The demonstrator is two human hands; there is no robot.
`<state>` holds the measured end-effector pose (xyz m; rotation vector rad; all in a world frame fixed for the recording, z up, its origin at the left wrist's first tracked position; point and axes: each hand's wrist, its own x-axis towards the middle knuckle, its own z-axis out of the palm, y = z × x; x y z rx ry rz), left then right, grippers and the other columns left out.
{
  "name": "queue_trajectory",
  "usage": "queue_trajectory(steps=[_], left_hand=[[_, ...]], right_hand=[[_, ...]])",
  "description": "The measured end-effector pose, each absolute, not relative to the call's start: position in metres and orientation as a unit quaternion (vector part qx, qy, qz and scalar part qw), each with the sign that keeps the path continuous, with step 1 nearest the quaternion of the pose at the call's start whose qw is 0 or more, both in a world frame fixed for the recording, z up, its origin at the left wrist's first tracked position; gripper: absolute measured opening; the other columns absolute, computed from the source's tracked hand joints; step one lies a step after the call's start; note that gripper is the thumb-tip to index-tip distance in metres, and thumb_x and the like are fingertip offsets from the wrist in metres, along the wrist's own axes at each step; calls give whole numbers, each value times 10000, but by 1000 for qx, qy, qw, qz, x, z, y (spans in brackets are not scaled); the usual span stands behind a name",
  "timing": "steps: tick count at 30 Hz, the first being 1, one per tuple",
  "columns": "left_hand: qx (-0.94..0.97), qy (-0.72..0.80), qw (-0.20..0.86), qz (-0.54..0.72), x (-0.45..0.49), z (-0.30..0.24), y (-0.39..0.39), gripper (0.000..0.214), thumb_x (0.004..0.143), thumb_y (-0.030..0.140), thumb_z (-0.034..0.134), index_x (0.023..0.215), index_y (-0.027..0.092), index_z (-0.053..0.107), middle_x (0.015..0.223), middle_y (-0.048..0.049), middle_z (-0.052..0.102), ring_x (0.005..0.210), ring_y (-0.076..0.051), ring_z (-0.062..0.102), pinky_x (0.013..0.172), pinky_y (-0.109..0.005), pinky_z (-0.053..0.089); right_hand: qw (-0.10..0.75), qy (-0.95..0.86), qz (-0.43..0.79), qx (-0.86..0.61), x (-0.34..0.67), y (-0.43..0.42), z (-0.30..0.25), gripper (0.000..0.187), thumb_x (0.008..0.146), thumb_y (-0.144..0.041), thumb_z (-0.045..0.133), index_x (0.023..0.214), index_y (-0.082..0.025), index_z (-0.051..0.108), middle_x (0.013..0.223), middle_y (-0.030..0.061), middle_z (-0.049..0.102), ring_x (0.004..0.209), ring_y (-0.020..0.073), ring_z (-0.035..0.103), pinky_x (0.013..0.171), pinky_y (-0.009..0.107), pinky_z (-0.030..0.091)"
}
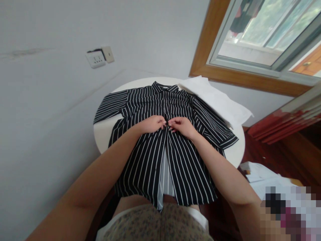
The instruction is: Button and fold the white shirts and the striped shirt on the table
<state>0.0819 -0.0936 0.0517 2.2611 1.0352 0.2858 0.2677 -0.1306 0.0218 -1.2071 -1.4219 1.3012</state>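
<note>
A black shirt with white stripes (142, 157) lies front up on a round white table (101, 137), its collar at the far side and its hem hanging toward me. Below mid-chest its front edges part, and the paler inside shows between them. My left hand (153, 124) pinches the left front edge at the middle of the shirt. Just beside it, my right hand (182, 127) pinches the right front edge, fingertips almost meeting the left ones. Whether a button sits between the fingers is too small to tell. The upper front is closed up to the collar.
A folded white cloth (218, 98) lies on the table's far right, partly beside the right sleeve. Behind stand a wall with a socket (96, 59) and a wood-framed window (250, 82). White papers or cloths (265, 177) are at lower right, near a red curtain (281, 124).
</note>
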Motion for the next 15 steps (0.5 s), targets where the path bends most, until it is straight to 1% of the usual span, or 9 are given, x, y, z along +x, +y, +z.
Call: queue_trajectory(steps=[5,9,12,15], left_hand=[[850,400,326,109,82,51,-93,236,881,261,383,759,169,562,770,-38,663,666,-126,574,703,-248,433],[852,394,329,106,81,49,-90,222,855,209,392,723,169,566,754,-32,666,622,-119,555,679,-248,426],[853,392,329,104,80,49,-90,228,851,203,404,708,170,579,734,-24,665,589,-111,540,661,-246,422],[847,400,335,102,80,49,-90,287,878,240,386,695,168,595,730,-28,665,574,-109,538,649,-248,425]], right_hand=[[416,-580,518,-471,269,-130,21,125,715,-227,736,804,-149,695,692,-13,661,637,84,632,563,171,560],[416,-594,502,-472,267,-131,21,151,714,-241,742,816,-152,678,686,-17,651,626,86,624,550,174,553],[416,-606,471,-488,264,-133,21,130,729,-218,730,822,-153,668,698,-16,646,617,87,623,521,167,535],[403,-630,439,-498,263,-134,20,76,777,-187,676,845,-154,668,724,-9,647,629,91,629,512,167,521]])
